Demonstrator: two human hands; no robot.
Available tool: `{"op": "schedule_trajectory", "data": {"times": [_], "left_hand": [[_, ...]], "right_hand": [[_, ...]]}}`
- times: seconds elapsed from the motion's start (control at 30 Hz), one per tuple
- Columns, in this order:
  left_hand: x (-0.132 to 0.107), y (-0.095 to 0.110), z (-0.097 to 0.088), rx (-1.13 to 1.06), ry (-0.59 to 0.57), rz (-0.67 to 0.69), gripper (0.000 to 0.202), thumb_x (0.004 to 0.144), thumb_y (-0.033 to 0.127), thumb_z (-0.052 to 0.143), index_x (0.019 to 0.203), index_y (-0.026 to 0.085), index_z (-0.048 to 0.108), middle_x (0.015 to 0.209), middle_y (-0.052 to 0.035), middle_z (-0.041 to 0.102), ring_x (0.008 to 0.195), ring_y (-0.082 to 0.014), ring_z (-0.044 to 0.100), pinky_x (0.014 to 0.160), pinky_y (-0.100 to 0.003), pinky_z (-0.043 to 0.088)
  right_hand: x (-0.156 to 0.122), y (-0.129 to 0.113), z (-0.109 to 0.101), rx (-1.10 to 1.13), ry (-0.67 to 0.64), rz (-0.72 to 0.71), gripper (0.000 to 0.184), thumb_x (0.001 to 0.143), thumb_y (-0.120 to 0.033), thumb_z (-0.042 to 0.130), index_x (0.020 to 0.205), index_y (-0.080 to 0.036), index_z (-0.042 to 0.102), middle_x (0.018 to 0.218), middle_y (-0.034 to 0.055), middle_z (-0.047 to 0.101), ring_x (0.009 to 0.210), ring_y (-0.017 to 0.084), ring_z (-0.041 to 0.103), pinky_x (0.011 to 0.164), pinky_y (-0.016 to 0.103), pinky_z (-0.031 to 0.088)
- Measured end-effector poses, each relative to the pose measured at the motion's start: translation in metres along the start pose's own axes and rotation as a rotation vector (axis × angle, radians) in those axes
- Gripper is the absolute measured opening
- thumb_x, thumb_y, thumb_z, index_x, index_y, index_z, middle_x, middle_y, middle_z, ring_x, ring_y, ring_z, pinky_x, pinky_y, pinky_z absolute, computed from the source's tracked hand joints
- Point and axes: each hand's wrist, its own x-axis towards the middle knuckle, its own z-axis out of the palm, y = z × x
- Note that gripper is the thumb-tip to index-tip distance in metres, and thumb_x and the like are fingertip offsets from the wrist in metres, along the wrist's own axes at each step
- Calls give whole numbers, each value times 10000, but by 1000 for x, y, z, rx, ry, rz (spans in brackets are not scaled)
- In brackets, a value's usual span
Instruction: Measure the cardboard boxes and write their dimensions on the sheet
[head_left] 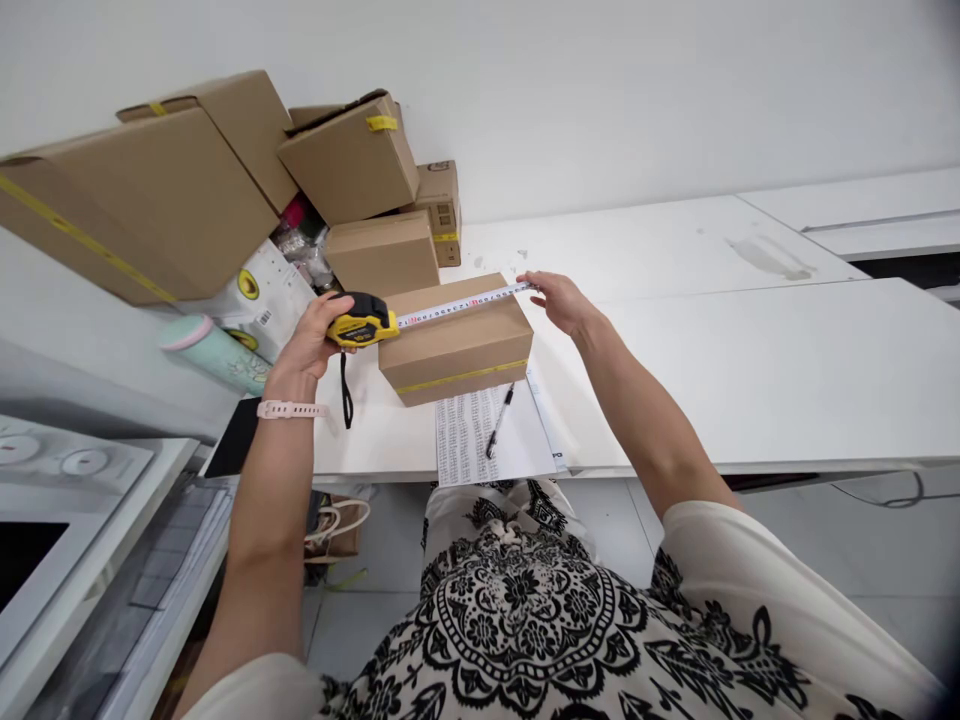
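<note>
A yellow and black tape measure [364, 320] is gripped in my left hand [306, 340], its black wrist strap hanging down. The white blade runs out to the right along the top of a closed brown cardboard box [457, 350] with yellow tape on its front side. Beyond the box's right edge, my right hand [559, 300] pinches the blade's free end between thumb and fingers. Partly under the box lies a printed sheet of paper [469, 440], with a black pen [500, 422] across it.
Several cardboard boxes [352, 160] are stacked at the back left against the wall. A mint-green bottle [214, 350] and an avocado-print package [259, 285] lie near my left hand. The white table [735, 380] extends right. A white appliance [67, 470] stands lower left.
</note>
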Motion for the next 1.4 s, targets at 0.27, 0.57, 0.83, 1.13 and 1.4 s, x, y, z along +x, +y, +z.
{"op": "schedule_trajectory", "data": {"times": [0.27, 0.57, 0.83, 1.13, 1.4], "left_hand": [[21, -25, -26, 18, 86, -136, 451, 585, 493, 765, 869, 161, 651, 687, -13, 664, 550, -166, 608, 402, -224, 401], [24, -29, -26, 48, 93, -85, 502, 556, 524, 796, 862, 155, 650, 711, -17, 663, 568, -162, 611, 409, -215, 404], [19, -21, -38, 116, 15, -76, 470, 608, 512, 809, 886, 158, 675, 753, -29, 680, 608, -171, 624, 410, -214, 429], [11, -29, -70, 85, 93, -111, 483, 588, 523, 819, 854, 147, 673, 714, -33, 681, 556, -163, 615, 401, -213, 444], [7, -29, -71, 89, 74, -127, 481, 618, 532, 814, 876, 143, 695, 720, -42, 699, 569, -170, 633, 407, -220, 456]], "right_hand": [[12, 40, 4, -16, -39, -9, 382, 698, -554, 775, 865, -217, 711, 1153, 48, 702, 1179, 246, 550, 1070, 416, 357], [11, 44, 2, -39, -50, -113, 485, 643, -619, 822, 647, -204, 571, 1262, 82, 661, 1142, 256, 575, 1079, 442, 394], [15, 43, 4, -89, -60, -112, 419, 605, -513, 884, 773, -199, 663, 1190, 89, 690, 1014, 222, 613, 1027, 465, 445], [11, 38, 10, -113, -53, -82, 385, 590, -476, 885, 754, -202, 669, 1169, 82, 700, 987, 218, 620, 999, 466, 464], [10, 39, 11, -114, -52, -90, 405, 587, -507, 884, 749, -205, 668, 1177, 84, 700, 993, 218, 622, 985, 453, 476]]}}
